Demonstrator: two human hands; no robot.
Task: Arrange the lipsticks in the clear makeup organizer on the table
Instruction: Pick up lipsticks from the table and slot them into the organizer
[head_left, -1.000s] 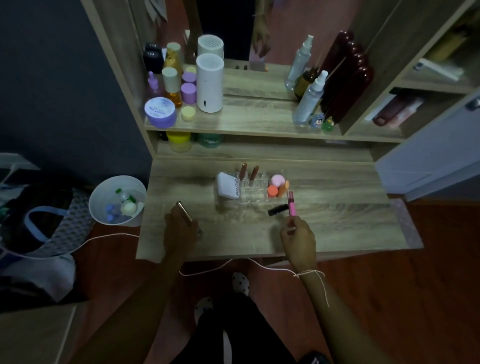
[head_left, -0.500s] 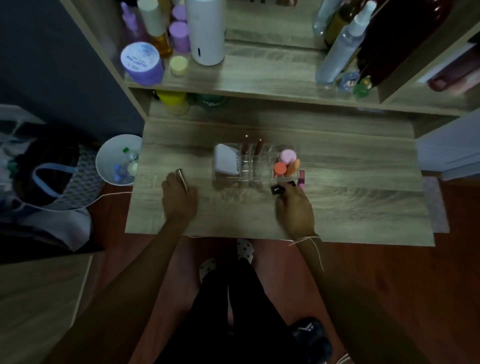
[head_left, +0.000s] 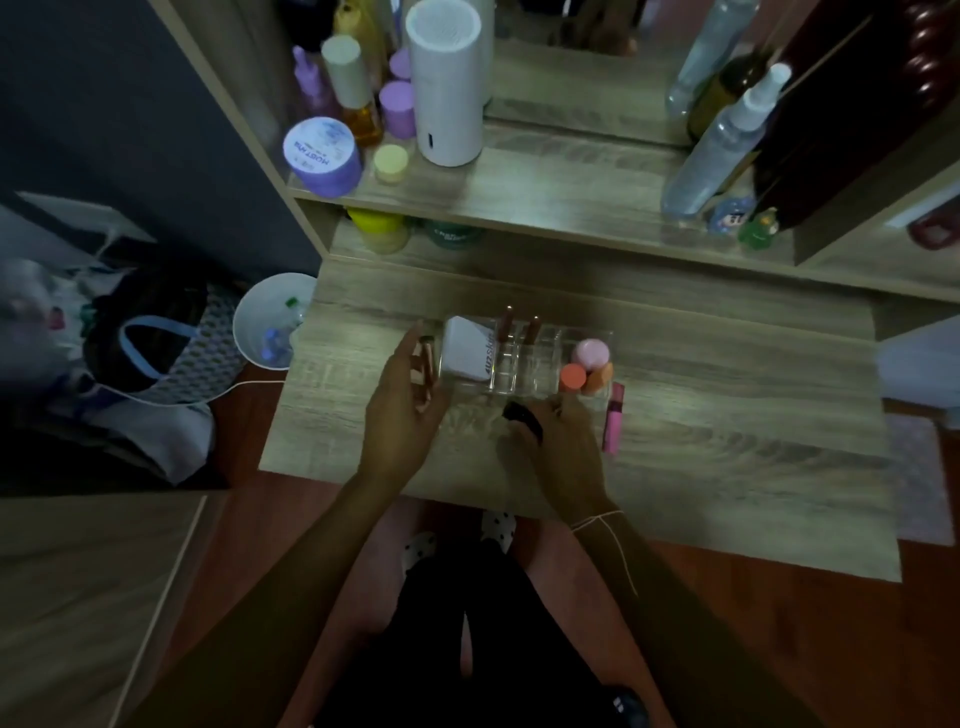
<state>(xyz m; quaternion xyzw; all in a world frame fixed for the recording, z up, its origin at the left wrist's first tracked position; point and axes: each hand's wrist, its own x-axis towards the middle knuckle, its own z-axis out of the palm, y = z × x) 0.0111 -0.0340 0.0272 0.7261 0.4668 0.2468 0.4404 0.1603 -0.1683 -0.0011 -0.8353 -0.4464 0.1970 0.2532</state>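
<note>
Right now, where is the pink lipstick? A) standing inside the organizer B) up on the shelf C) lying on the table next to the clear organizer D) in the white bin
C: the pink lipstick lies flat on the table, just right of the clear organizer.

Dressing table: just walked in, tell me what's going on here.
A person is sorting lipsticks into the clear organizer on the wooden table. The left hand holds a brown lipstick beside the organizer's left end. The right hand grips a black lipstick in front of it. Two lipsticks already stand in the back slots. A pink tube lies on the table by its right end.
</note>
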